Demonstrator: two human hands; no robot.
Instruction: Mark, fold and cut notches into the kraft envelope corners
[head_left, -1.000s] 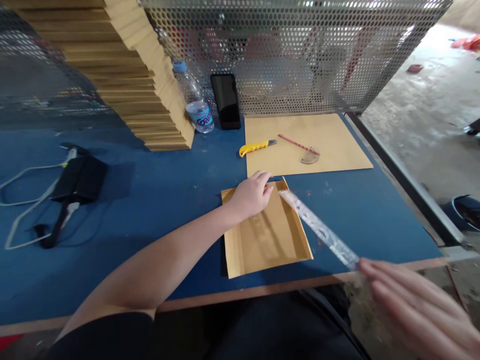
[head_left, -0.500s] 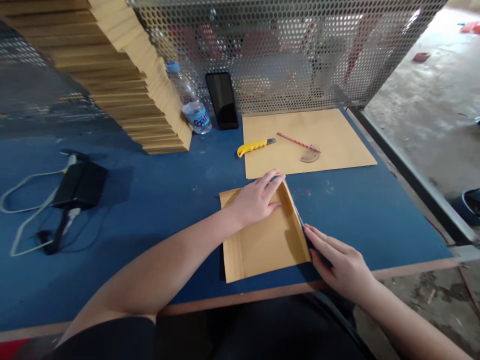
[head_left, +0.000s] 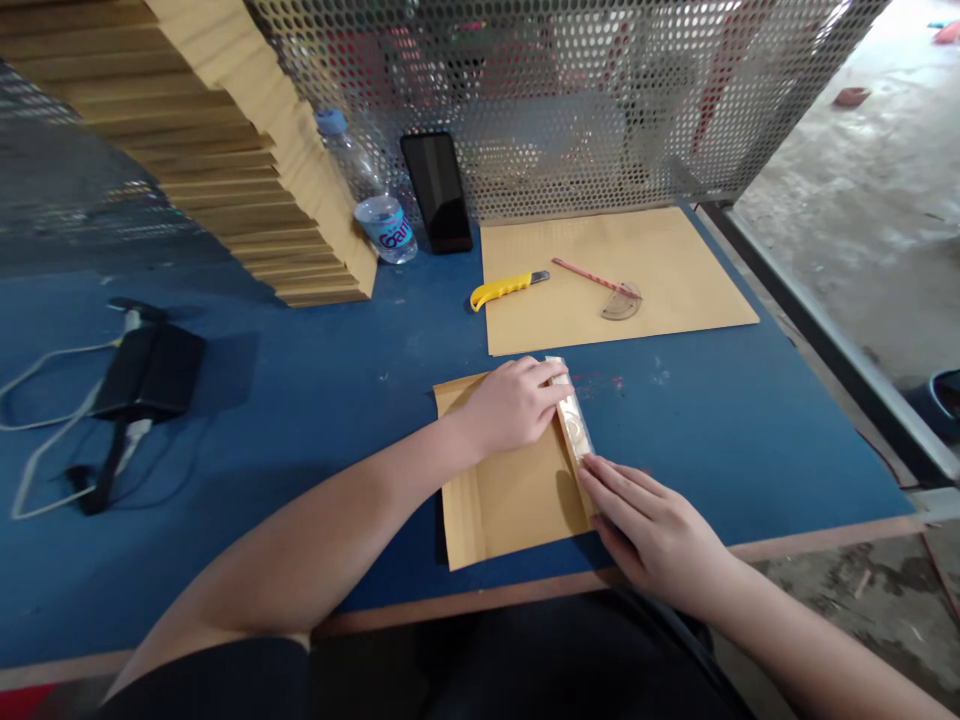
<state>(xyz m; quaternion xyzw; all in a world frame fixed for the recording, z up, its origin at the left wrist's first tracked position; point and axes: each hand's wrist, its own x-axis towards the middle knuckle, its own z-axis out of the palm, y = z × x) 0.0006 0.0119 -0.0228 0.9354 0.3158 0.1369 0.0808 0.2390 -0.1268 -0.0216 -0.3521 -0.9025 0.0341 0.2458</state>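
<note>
One blue table (head_left: pixel 315 400) carries one tall stack of brown sheets (head_left: pixel 225 170) far left and one large flat brown sheet (head_left: pixel 675 270) far right. One folded brown envelope (head_left: pixel 510 490) lies near the front edge. The left hand (head_left: pixel 514 405) presses flat on it, fingers spread. The right hand (head_left: pixel 652 530) pins one clear ruler (head_left: pixel 574 425) along its right fold, fingers extended. One yellow utility knife (head_left: pixel 506 291), one pencil (head_left: pixel 592 273), one protractor (head_left: pixel 622 302).

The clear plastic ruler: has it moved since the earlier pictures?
Yes. The clear plastic ruler has swung in from the blue table's front edge and lies flat along the brown paper envelope's right side.
</note>
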